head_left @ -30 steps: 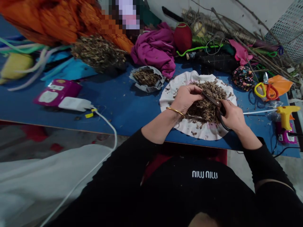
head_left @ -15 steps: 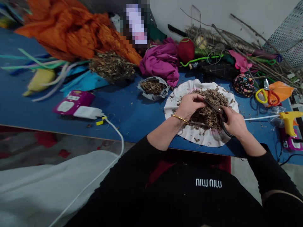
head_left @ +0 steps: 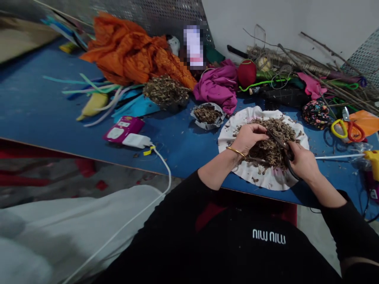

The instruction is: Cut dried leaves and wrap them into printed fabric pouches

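My right hand [head_left: 302,159] grips a pair of dark scissors [head_left: 280,141] by the handles, blades pointing up and left over a heap of brown dried plant bits [head_left: 274,152]. My left hand [head_left: 251,138], with a gold bangle at the wrist, is closed in a pinch beside the blade tips. What sits between its fingertips is too small to make out. Under the heap lies a round white cloth [head_left: 229,136] with a wavy edge, its rim strewn with crumbs. A small paper-wrapped bowl [head_left: 217,123] of similar brown bits stands just left of the cloth.
On the blue table [head_left: 177,157] are a purple power strip [head_left: 124,128] with a white plug, a dried clump [head_left: 166,91], orange fabric [head_left: 127,51] and magenta cloth [head_left: 217,85]. Right of the white cloth are yellow-and-red-handled scissors [head_left: 348,128] and a yellow glue gun [head_left: 371,159]. Twigs [head_left: 328,51] lie behind.
The camera view has swung left, so everything appears farther right and slightly lower. Both hands keep nearly the same pose over the heap, the scissors still in the right hand.
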Motion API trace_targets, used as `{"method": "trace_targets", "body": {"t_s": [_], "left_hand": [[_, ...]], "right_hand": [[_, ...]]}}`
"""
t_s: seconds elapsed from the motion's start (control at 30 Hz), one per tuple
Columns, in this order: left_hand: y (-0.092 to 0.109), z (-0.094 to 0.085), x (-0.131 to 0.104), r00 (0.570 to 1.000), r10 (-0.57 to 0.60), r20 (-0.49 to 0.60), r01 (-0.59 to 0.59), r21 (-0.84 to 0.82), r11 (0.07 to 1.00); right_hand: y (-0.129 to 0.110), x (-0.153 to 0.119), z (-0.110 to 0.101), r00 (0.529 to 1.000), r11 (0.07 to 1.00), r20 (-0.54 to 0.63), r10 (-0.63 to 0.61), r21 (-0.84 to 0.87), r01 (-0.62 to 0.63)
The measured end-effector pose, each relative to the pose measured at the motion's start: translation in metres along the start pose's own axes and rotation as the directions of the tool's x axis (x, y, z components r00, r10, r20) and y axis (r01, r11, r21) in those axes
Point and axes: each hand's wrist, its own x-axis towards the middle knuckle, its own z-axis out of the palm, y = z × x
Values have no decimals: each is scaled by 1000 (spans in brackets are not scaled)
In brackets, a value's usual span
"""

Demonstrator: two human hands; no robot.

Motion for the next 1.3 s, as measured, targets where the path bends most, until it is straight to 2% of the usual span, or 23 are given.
{"method": "trace_targets", "body": {"t_s": [0.27,0.47,0.6,0.77,1.1,1.3], "left_hand": [[-2,3,0,998,30,52,-30,13,999],[-7,-2,0,994,86,69,-91,77,993],[-7,-2,0,992,96,76,-101,61,993],[-8,-1,0,988,91,127,-101,79,992],[-3,-1,-1,993,69,96,-80,120,990],[-2,1,-2,986,76,151,-92,98,991]], "right_hand": [[-5,2,-7,1000,1000,17,-1,-20,1],[-6,1,-9,999,1000,44,20,-16,-19],[-8,1,-10,999,1000,46,17,-23,-16],[-8,2,-11,999,999,46,-2,-35,4],[-3,1,-7,999,1000,41,4,-9,-4],[-6,2,-12,998,1000,56,1,-29,0]]}}
